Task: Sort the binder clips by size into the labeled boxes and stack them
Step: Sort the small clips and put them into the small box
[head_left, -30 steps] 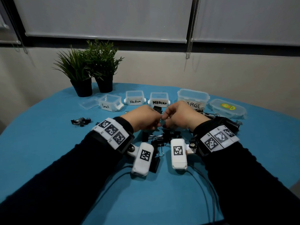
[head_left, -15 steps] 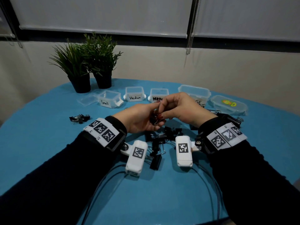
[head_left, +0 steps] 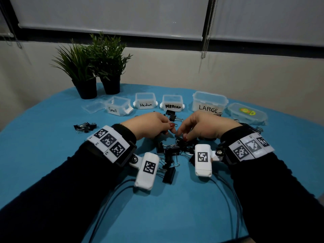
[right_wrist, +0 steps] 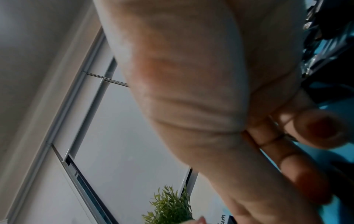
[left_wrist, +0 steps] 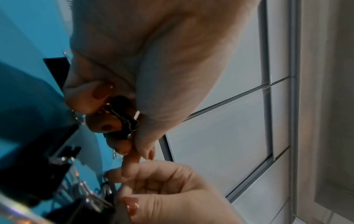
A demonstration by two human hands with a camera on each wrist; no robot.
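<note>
Left hand (head_left: 150,126): my fingers are curled around a small black binder clip (left_wrist: 122,116); the left wrist view shows it pinched between thumb and fingertips, just above the pile.

Right hand (head_left: 201,126): it is bent down over the pile, fingertips among the clips. I cannot tell if it already holds one; the right wrist view shows only palm and blurred fingers.

Pile of clips (head_left: 172,151): black clips of mixed sizes lie tangled on the blue table (head_left: 43,155), between my two wrists, at 6 o'clock from the boxes.

Other clips: a little group (head_left: 85,127) lies at 9 o'clock from my left hand, well apart; two more (head_left: 172,116) lie near the MEDIUM box.

Boxes: Small (head_left: 118,106), Medium (head_left: 145,101), MEDIUM (head_left: 172,102) and LARGE (head_left: 209,102) stand in a row at 12 o'clock, all open. As far as I can see, they look empty.

Lids: one (head_left: 93,106) lies beside the Small box, one (head_left: 247,112) at 3 o'clock of LARGE.

Progress: I judge the task is near its beginning. Most clips are unsorted, and closing and stacking the boxes is not yet done.
</note>
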